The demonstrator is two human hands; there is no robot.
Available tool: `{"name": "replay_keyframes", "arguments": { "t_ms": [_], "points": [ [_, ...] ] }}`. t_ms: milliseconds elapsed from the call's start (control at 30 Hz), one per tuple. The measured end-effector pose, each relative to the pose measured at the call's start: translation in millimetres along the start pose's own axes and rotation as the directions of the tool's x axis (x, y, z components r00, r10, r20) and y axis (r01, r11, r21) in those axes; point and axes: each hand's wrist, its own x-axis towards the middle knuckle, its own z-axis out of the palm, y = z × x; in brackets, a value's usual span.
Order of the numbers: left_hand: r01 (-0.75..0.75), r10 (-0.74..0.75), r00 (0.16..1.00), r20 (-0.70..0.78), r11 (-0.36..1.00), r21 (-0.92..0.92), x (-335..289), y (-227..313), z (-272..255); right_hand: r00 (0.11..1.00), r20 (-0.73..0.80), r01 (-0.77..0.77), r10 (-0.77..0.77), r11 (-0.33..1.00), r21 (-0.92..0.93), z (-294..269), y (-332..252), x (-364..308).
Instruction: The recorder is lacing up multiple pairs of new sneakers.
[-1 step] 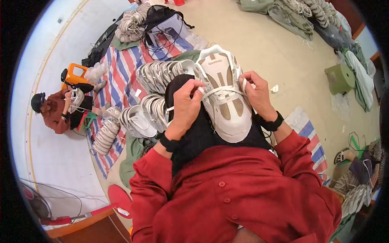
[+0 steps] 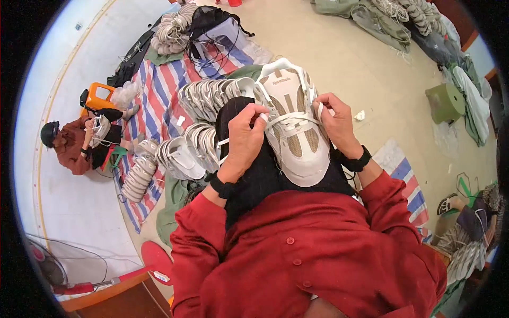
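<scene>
While both hands pinch a flat white fabric lace (image 2: 292,116), the cream shoe upper with tan mesh panels (image 2: 305,172) lies on the wearer's black-trousered lap (image 2: 252,177), its rounded toe near the body and its tongue (image 2: 281,90) reaching away to the far side. Against the picture just before, I find no clear change: hands, lace and upper stand as they did, so the work looks paused in a hold or caught between two pulls.

At the left edge of the eyelet rows, the left hand (image 2: 245,132) has thumb and forefinger closed on lace, the other fingers curled in. Opposite, the right hand (image 2: 338,124) grips lace in the same way by the right edge, its remaining fingers loosely bent. Several strands cross the tongue between them; farther up it is bare of lace, which suggests the lacing is only partly done. Whether the lace is taut at the fingertips I cannot tell.

To the left, pale shoe uppers nested in a long row (image 2: 212,98) lie near the lap, and a shorter nested row (image 2: 199,143) sits nearer still. Beyond, a co-worker (image 2: 74,146) sits beside a red, white and blue striped sheet (image 2: 170,90), handling another pale upper (image 2: 101,130).
</scene>
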Motion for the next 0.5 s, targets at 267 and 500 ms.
{"name": "replay_keyframes", "arguments": {
  "t_ms": [267,500],
  "points": [
    [-0.032,0.037,0.999,-0.032,0.991,0.128,-1,-5,9,0.974,0.020,0.223,-0.225,0.942,-0.249,-2,2,4],
    [-0.062,0.066,0.987,-0.145,0.998,0.029,-1,-7,14,0.894,0.226,0.448,-0.388,0.743,-0.497,-8,-22,15]
  ]
}}
